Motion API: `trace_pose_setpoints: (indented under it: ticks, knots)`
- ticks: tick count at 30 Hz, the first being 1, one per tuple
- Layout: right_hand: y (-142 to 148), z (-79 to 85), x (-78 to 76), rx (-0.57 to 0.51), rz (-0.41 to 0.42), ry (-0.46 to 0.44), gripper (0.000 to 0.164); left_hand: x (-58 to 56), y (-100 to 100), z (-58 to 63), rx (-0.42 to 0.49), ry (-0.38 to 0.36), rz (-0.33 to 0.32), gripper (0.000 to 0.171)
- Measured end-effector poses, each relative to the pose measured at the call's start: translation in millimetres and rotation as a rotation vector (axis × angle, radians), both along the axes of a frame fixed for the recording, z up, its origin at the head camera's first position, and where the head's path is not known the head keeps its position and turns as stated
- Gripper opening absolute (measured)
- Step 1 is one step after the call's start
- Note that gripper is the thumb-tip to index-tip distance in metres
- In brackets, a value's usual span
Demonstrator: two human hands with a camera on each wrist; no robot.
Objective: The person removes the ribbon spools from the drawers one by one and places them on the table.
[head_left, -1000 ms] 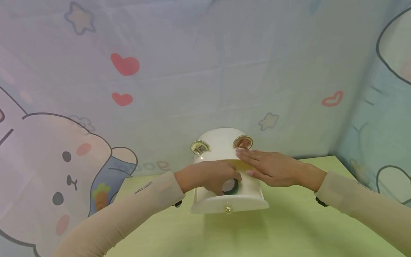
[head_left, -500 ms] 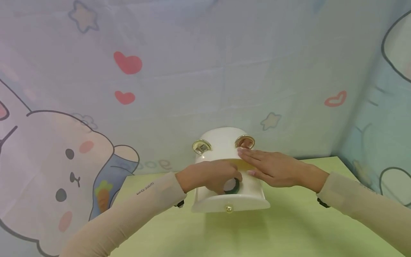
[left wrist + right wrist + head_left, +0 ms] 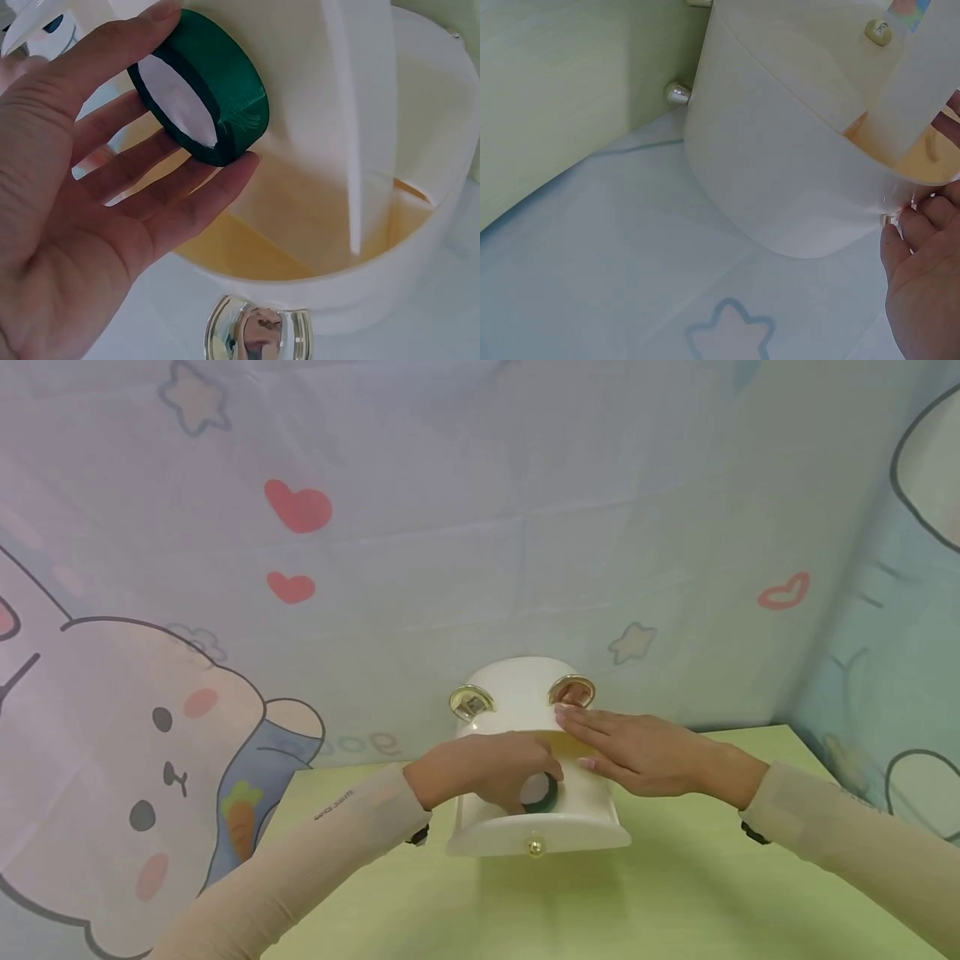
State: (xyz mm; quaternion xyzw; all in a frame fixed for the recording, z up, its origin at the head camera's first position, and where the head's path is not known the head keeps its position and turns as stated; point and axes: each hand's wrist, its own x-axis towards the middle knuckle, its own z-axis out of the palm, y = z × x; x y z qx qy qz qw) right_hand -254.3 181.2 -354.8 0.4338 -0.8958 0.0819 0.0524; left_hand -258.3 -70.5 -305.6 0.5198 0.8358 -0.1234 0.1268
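Note:
A roll of green tape is pinched between the thumb and fingers of my left hand. I hold it on edge over the pulled-out drawer of a white rounded box. The drawer has a gold knob on its front. In the left wrist view the fingers of that hand support the roll from below. My right hand rests on the box's right side with its fingers extended, the tips by the gold ear. Part of the drawer's inside is hidden behind my left hand.
The box stands on a light green table, near its back edge. Behind it hangs a printed cloth with hearts, stars and a rabbit. A second gold ear sits on the box's left.

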Motion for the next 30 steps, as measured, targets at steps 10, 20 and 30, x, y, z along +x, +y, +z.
trace_pose_setpoints:
  ticks: [10, 20, 30]
  knots:
    - [0, -1.9, -1.0, 0.004, -0.001, -0.005, 0.065, 7.4, -12, 16.3, 0.126, -0.094, 0.104, 0.066]
    - [0, -2.6, -2.7, 0.008, -0.002, 0.012, 0.065, 19.7, -20, 26.3, 0.161, -0.099, 0.114, 0.064]
    - [0, -3.6, -3.4, 0.0, 0.019, 0.037, 0.064, 27.6, -31, 38.1, 0.205, -0.066, 0.16, 0.066]
